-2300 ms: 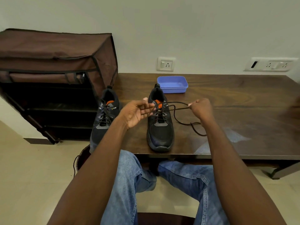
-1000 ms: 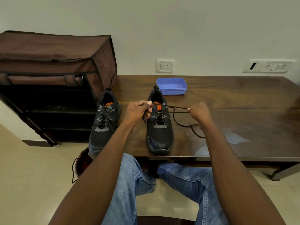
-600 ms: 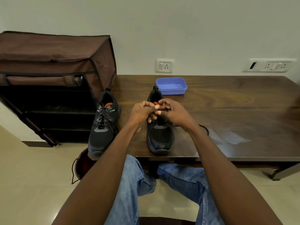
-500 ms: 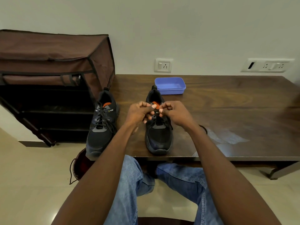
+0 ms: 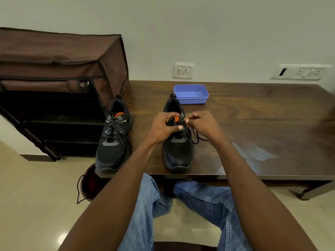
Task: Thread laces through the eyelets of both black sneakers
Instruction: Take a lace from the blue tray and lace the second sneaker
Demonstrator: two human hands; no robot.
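Note:
Two black sneakers with orange tongue tabs stand on the dark wooden table (image 5: 253,124), toes toward me. The left sneaker (image 5: 113,138) sits at the table's left corner, its black lace crossed up through its eyelets. Both my hands work at the top eyelets of the right sneaker (image 5: 178,151). My left hand (image 5: 162,127) pinches the lace at the left side of the tongue. My right hand (image 5: 201,124) pinches the black lace (image 5: 196,137) at the right side; its loose part trails on the table under my right wrist. My fingers hide the upper eyelets.
A shallow blue plastic tub (image 5: 190,94) sits behind the right sneaker near the wall. A brown fabric shoe rack (image 5: 59,84) stands left of the table. A brown shoe (image 5: 89,183) with a loose lace lies on the floor under the table's left corner. My knees are below the table edge.
My right hand came in from the right, where it held the lace stretched out, and now sits at the tongue beside my left hand. The slack lace dropped onto the table.

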